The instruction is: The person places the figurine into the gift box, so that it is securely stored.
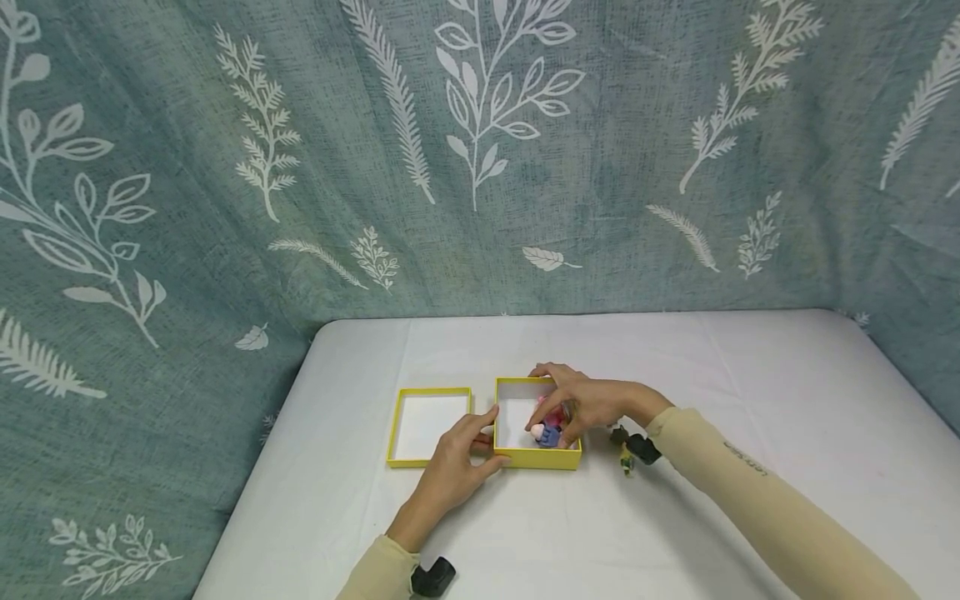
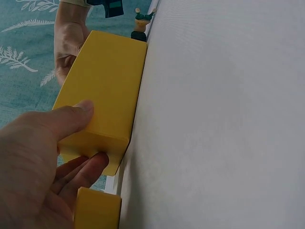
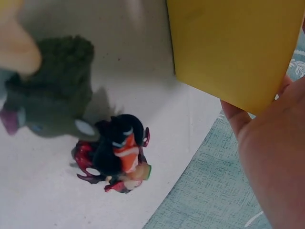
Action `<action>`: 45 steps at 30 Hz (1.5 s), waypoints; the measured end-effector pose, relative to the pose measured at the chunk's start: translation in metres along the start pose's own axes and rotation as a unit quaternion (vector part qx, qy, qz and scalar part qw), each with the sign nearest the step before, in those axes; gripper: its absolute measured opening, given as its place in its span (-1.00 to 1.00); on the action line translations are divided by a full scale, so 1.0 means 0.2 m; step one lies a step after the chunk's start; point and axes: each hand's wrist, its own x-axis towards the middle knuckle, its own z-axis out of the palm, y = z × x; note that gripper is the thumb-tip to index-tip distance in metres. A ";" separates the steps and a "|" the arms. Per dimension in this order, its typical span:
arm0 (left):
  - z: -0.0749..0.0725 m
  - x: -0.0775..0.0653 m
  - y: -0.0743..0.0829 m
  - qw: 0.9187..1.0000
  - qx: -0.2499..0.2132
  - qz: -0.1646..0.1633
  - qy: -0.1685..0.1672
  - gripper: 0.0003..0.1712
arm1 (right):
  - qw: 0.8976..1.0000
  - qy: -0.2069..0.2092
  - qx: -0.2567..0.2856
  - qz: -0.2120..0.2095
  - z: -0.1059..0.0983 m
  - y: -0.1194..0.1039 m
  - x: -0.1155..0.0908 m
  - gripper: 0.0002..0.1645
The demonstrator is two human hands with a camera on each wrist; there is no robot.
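Observation:
My left hand [image 1: 457, 467] grips the near left corner of a yellow open box [image 1: 537, 459], its thumb on the front wall and its fingers at the left side. Over the box's right part, my right hand [image 1: 596, 402] reaches inside, with one finger at the back wall. Its thumb and a finger pinch a small blue figurine [image 1: 550, 436] with a pale head, which lies tilted near the front wall. Behind it in the box, a pink-red figurine [image 1: 553, 417] shows partly under the hand. The right wrist view has the box wall [image 3: 233, 47] hiding the fingertips.
A yellow-rimmed lid [image 1: 392, 433] lies with its white inside up, left of the box. Right of the box, beneath the right forearm, stand a dark green figurine [image 3: 62, 90] and a black, red and orange one [image 3: 121, 155]. All rest on a white-covered table [image 1: 285, 533] before a leaf-patterned curtain [image 1: 600, 250].

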 end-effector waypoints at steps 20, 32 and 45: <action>0.00 0.00 0.00 1.000 -0.001 -0.021 -0.008 -0.16 | 0.999 -0.031 -0.040 0.010 -0.01 -0.01 0.03 -0.53; 0.01 0.00 0.00 1.000 -0.004 -0.022 -0.009 -0.15 | 0.998 -0.051 -0.039 0.029 -0.01 -0.03 0.04 -0.55; 0.01 0.00 0.00 1.000 0.001 -0.015 -0.003 -0.15 | 0.996 -0.061 -0.056 0.044 -0.02 -0.04 0.04 -0.51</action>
